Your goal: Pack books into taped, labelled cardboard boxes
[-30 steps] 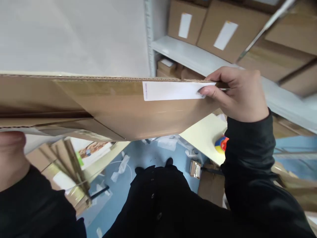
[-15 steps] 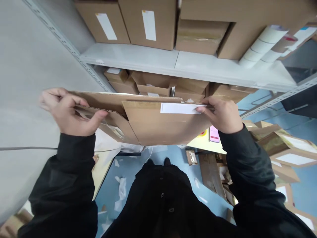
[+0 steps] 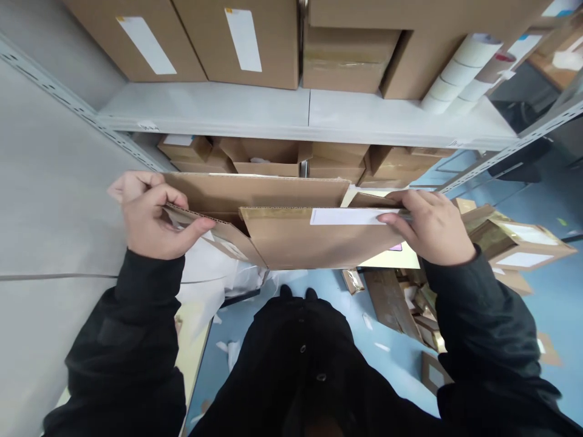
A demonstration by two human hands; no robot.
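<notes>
Between my hands hangs a partly unfolded cardboard box point(image 3: 291, 243), its top flaps standing up and a narrow gap showing between its near and far walls. My left hand point(image 3: 152, 215) is closed on the flap edges at the left end, thumb on the near side. At the other end my right hand point(image 3: 426, 221) pinches the upper edge, its thumb over the end of a white label point(image 3: 346, 216) stuck on the near flap. Clear tape shows on the left side panel. The fingertips behind the cardboard are hidden.
Ahead is a grey metal shelf point(image 3: 228, 115) with large boxes point(image 3: 255, 48) and label rolls point(image 3: 460, 73) on it. Smaller open boxes point(image 3: 268, 158) stand below. Several cartons point(image 3: 514, 243) are piled at right. Paper scraps lie on the blue floor point(image 3: 291, 279).
The box's near and far walls have spread further apart, opening a gap at the top. Both hands and the box sit further right in view, and the camera view has shifted.
</notes>
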